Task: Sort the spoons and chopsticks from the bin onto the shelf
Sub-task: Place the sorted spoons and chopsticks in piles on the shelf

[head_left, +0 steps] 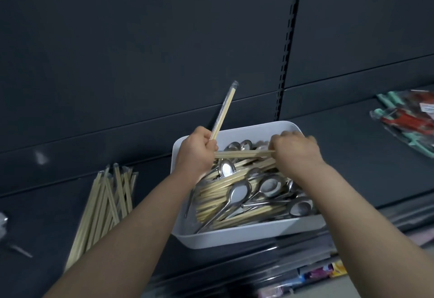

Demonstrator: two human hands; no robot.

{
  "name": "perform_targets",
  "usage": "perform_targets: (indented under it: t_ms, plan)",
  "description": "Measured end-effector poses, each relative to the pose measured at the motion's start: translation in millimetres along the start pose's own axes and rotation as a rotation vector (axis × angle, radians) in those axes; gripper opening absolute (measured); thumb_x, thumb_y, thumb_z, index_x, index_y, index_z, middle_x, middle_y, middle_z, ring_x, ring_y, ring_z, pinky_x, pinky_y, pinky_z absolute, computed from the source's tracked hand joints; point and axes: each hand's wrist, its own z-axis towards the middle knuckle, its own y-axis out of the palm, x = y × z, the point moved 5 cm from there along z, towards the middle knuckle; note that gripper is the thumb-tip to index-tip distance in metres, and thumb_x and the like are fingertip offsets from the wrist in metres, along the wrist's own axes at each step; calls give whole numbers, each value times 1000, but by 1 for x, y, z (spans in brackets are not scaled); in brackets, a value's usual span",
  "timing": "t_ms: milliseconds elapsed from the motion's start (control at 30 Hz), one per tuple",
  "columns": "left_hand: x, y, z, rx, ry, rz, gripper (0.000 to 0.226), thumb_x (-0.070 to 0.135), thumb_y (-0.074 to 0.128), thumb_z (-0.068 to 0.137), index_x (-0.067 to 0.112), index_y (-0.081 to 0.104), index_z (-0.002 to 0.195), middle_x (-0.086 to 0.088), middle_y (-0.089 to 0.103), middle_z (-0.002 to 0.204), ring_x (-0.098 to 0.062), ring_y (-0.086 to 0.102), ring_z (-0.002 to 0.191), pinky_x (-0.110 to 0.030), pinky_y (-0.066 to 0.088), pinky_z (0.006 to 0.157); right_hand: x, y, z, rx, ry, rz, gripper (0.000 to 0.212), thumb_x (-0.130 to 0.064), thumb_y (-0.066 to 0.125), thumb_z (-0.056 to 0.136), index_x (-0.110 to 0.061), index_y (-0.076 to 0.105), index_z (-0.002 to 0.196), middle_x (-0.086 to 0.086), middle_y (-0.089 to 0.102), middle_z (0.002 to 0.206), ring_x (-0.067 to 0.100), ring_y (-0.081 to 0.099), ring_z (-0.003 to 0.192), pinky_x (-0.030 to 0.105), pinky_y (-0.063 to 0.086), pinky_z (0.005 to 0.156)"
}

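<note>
Over one bin (234, 239), left hand (196, 154) round one chopstick pair (224, 109), right hand (296, 154) fingers (278, 147) round perhaps another.

Both bare forearms reach in over the near side of the bin (234, 236). The left hand (196, 154), above the bin's far left corner, curls its fingers round a wrapped chopstick pair (223, 112) that points upward. The right hand (297, 154), above the bin's far right part, knuckles up, pinches a chopstick bundle (244, 154) that lies level and reaches to the left hand.
</note>
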Motion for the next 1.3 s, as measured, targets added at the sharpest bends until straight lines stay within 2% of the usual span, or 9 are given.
perform_targets:
  t_ms: [233,400,533,633,700,767,900,1133,1300]
  plan:
    - [8,12,-8,20,-91,-155,9,23,55,91,28,54,85,3,70,84,-23,68,79,-48,58,74,17,2,-32,-157,117,533,20,-12,40,89,-21,49,105,8,60,103,30,58,86,33,43,67]
    - [11,-33,-21,238,-47,-249,6,25,54,97,19,56,97,10,72,81,-13,64,74,-32,51,69,-34,-27,-42,-38,25,1022,11,-13,41,95,-18,49,91,8,65,88,30,62,84,45,53,76]
    - [-23,-85,-36,279,-122,-348,6,20,59,93,15,59,89,3,72,76,-17,67,76,-38,54,72,-104,-44,-44,-87,-83,1134,21,-3,43,88,-16,50,103,7,64,96,28,64,89,51,54,80]
    - [-66,-114,-53,229,-288,-254,11,20,61,87,19,63,76,-1,72,76,-24,68,75,-41,56,69,-163,-43,-52,-223,-151,1220,37,4,41,90,-18,48,118,5,60,97,22,65,83,38,56,70]
    - [-101,-127,-68,179,-371,-230,7,17,63,87,12,66,83,-6,71,75,-21,61,63,-30,49,55,-201,-34,-60,-305,-208,1169,36,3,46,91,-13,49,123,7,60,99,27,66,91,36,53,68]
    - [-136,-138,-84,146,-462,-193,22,16,67,86,5,63,105,-8,66,80,-20,57,60,-25,42,51,-232,-24,-65,-327,-258,1004,37,-1,48,91,-8,48,127,13,62,109,32,62,103,39,52,80]
    - [-182,-156,-103,113,-535,-76,41,23,69,85,13,53,122,-14,65,106,-36,65,95,-38,53,75,-268,-13,-64,-250,-253,741,37,3,42,88,-3,46,125,19,50,123,36,54,109,29,40,76]
    - [-193,-169,-97,22,-420,122,34,34,59,94,20,53,124,6,58,95,-12,57,84,-25,46,71,-306,20,-69,-380,-245,545,34,-2,38,89,-6,52,120,14,48,123,33,54,107,28,41,77]
    - [-193,-169,-91,-14,-285,237,22,26,56,96,20,59,117,5,65,111,-14,61,99,-33,52,88,-313,29,-77,-422,-340,295,28,-25,42,95,-16,55,118,8,51,123,28,49,114,35,43,86]
